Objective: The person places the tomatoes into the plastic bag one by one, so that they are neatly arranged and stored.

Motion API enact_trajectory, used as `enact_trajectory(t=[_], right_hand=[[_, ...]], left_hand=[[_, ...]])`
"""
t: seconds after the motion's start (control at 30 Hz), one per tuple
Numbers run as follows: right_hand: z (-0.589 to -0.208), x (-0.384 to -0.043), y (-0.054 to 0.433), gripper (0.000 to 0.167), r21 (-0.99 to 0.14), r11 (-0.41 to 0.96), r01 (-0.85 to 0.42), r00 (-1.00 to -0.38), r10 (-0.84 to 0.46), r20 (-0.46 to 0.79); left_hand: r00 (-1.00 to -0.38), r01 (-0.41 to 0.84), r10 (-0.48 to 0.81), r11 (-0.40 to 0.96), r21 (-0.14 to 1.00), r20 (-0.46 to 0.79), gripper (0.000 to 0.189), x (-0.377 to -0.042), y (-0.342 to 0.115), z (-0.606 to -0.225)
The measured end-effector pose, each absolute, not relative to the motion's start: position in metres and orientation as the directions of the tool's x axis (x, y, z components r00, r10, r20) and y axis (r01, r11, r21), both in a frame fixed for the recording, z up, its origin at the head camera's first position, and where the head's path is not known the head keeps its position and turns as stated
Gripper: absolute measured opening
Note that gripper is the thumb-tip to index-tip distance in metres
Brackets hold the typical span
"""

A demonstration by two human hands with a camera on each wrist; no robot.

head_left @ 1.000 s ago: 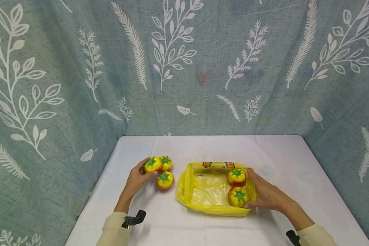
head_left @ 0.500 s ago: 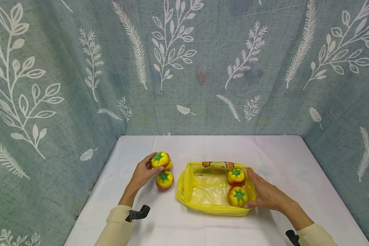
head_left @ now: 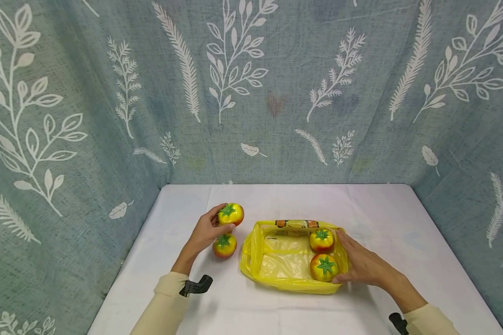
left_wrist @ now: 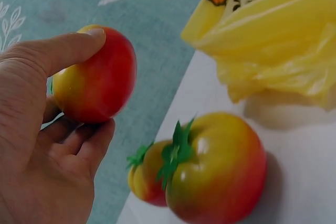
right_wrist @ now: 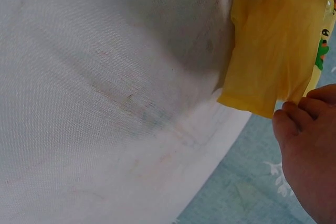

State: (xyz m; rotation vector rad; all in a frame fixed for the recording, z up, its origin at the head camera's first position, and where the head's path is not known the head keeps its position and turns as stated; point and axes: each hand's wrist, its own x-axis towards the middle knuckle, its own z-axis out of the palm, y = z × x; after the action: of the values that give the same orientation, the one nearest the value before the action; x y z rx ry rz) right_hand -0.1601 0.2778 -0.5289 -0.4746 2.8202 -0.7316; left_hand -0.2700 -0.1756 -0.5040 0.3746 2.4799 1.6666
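Observation:
My left hand [head_left: 207, 232] grips a glossy yellow-and-red toy tomato [head_left: 231, 214] with a green leafy top, raised off the table. In the left wrist view, the thumb lies over this tomato [left_wrist: 102, 77]. Below it, a second toy tomato [head_left: 224, 245] sits on the table; the left wrist view also shows a third tomato [left_wrist: 140, 179] behind that one, hidden in the head view. My right hand [head_left: 366, 263] holds the right end of an open yellow plastic bag [head_left: 251, 253]. Inside, at that end, lie two more tomatoes, one rear [head_left: 322, 240] and one front [head_left: 324, 267].
A white cloth covers the table [head_left: 276, 311]. Behind and at both sides hangs a blue-green curtain [head_left: 272, 102] with white leaf prints. The left part of the bag's floor [head_left: 287, 265] shows between its raised walls.
My left hand has moved right and away from me, carrying its tomato across in front of the rear one, which is now covered in the head view. My right hand and the bag stay put.

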Motion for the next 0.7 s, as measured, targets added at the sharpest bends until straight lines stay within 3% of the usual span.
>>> enact_trajectory(t=[0.27, 0.7], right_hand=[[-0.53, -0.16, 0.278, 0.136, -0.505, 0.827, -0.248, -0.932, -0.345, -0.108], [-0.529, -0.16, 0.279, 0.136, -0.507, 0.826, -0.246, -0.932, -0.345, -0.109]], left_hand=[[-0.922, 0.213, 0.383, 0.373, 0.903, 0.059, 0.075, -0.27, -0.15, -0.502], [-0.861, 0.232, 0.508, 0.347, 0.909, 0.026, 0.074, -0.265, -0.114, -0.498]])
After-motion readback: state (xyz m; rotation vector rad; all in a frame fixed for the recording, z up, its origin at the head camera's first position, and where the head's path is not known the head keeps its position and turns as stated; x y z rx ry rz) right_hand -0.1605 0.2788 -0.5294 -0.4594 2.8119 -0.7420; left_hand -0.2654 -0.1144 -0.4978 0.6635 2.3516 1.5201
